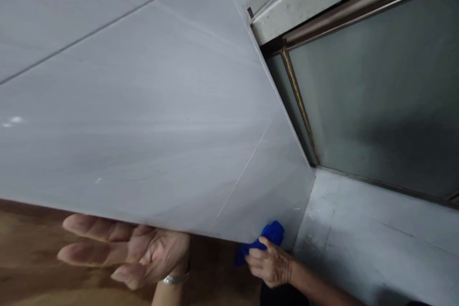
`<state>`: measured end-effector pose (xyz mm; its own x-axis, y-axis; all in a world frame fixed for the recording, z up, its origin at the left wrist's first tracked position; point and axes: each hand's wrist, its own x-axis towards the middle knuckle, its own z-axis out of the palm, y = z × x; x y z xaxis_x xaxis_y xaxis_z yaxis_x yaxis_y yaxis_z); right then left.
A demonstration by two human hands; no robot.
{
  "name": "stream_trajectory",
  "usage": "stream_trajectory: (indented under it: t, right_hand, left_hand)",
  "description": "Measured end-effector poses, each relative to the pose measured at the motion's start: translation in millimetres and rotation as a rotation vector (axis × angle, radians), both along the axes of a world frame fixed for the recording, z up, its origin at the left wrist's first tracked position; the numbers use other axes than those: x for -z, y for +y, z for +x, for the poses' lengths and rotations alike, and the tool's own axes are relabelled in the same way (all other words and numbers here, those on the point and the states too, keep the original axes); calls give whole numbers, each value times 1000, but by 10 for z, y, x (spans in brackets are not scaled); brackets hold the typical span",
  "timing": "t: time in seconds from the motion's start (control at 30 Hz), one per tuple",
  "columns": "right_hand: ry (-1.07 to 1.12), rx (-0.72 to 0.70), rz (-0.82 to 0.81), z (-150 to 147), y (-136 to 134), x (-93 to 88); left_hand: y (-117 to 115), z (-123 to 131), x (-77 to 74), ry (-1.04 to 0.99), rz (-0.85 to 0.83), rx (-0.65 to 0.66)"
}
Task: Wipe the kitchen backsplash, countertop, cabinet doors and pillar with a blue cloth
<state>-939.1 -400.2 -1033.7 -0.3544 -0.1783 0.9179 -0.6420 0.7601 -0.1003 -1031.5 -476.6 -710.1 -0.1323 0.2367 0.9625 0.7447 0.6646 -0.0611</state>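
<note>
My right hand (pixel 270 263) is closed around a bunched blue cloth (pixel 274 233). The cloth lies against the lower right corner of a large glossy grey tiled surface (pixel 154 105), and part of it hangs below the edge. Farther left, my left hand (pixel 125 251) is just at that lower edge, palm showing, with its fingers stretched out to the left and nothing in them. Whether it touches the edge, I cannot tell. A silver bracelet (pixel 175 278) circles the left wrist.
Right of the tiles is a brown-framed dull glass panel (pixel 376 86) beneath a pale slab (pixel 322 0). A whitish tiled surface (pixel 358 224) lies at the lower right. Under the tiles' lower edge runs a brown surface (pixel 28 248).
</note>
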Motion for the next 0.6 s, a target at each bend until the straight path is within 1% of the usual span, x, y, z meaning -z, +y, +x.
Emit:
stream_trajectory:
  t: [0.03,0.07,0.1,0.13,0.17,0.2,0.27,0.3,0.33,0.4,0.43,0.47,0.53,0.57,0.6]
  right_hand:
    - [-20,-12,11,-9,-3,-37]
    - [-26,-11,26,-32,-10,-130]
    - [-17,7,34,-67,-17,-276]
    - [15,33,31,-112,-22,-468]
    - [67,61,3,-162,-20,-699]
    - [126,87,-41,-215,-8,-962]
    - [233,116,-137,-315,60,-1542]
    - [276,121,-166,-358,121,-1840]
    - [305,120,-177,-397,204,-2130]
    - [355,107,-142,-473,446,-2657]
    - [385,99,-110,-517,607,-2883]
    - [417,94,-78,-570,793,-3081]
    - [483,96,-67,-707,1213,-3391]
    - [503,121,-104,-791,1426,-3509]
    - [496,176,-177,-879,1624,-3605]
  left_hand:
    - [92,-87,-5,182,87,183]
    - [161,-150,-16,235,73,282]
    - [209,-181,-29,262,52,332]
    - [241,-179,-40,229,32,367]
    - [266,-148,-47,154,43,376]
    - [290,-94,-49,91,122,392]
    - [346,40,-44,-30,363,470]
    - [378,99,-40,-74,451,481]
    - [407,145,-37,-115,498,459]
    - [446,188,-35,-151,539,349]
    - [452,188,-34,-167,560,311]
    - [448,178,-29,-175,605,311]
    - [411,142,-1,-197,707,404]
    - [382,122,22,-220,744,458]
    - [350,103,49,-243,772,487]
